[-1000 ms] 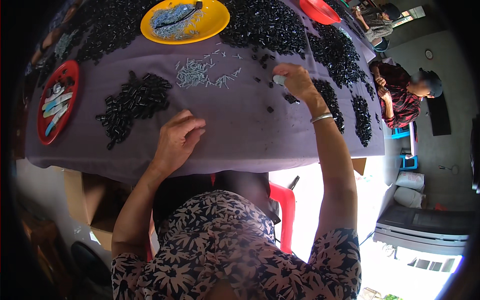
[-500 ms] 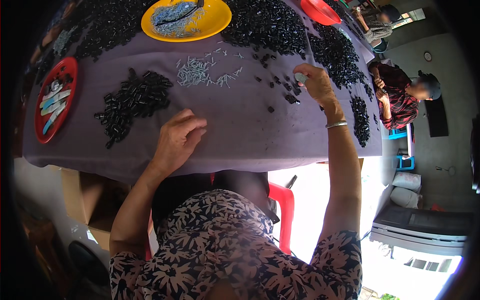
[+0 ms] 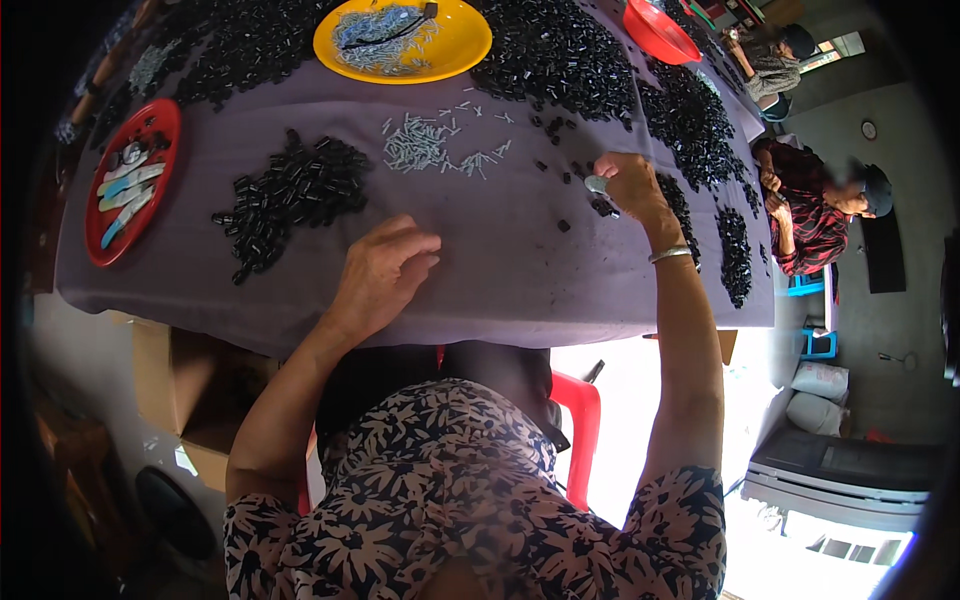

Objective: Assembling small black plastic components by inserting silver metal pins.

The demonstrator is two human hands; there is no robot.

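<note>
My right hand (image 3: pixel 637 188) is over the right part of the table, its fingers closed. At its fingertips shows a pale grey bit (image 3: pixel 597 184), which may be a finger cover or a held piece. Right beside them lie several loose small black parts (image 3: pixel 603 207). My left hand (image 3: pixel 387 268) hovers by the near edge with fingers curled in; whatever it may hold is hidden. Beyond it are a heap of black cylindrical parts (image 3: pixel 298 190) and a small pile of thin silvery pins (image 3: pixel 418 146).
A yellow plate (image 3: pixel 470 58) of pins stands at the back, among large spreads of black parts (image 3: pixel 560 60). At left lies a red tray (image 3: pixel 97 240) with pale-handled tools; a red bowl (image 3: pixel 665 35) is far right. Two people (image 3: pixel 812 205) sit beyond the right edge.
The view has shifted, so the table's things appear farther right. My right hand has moved left and nearer, down to the loose black parts. My left hand stays about in place.
</note>
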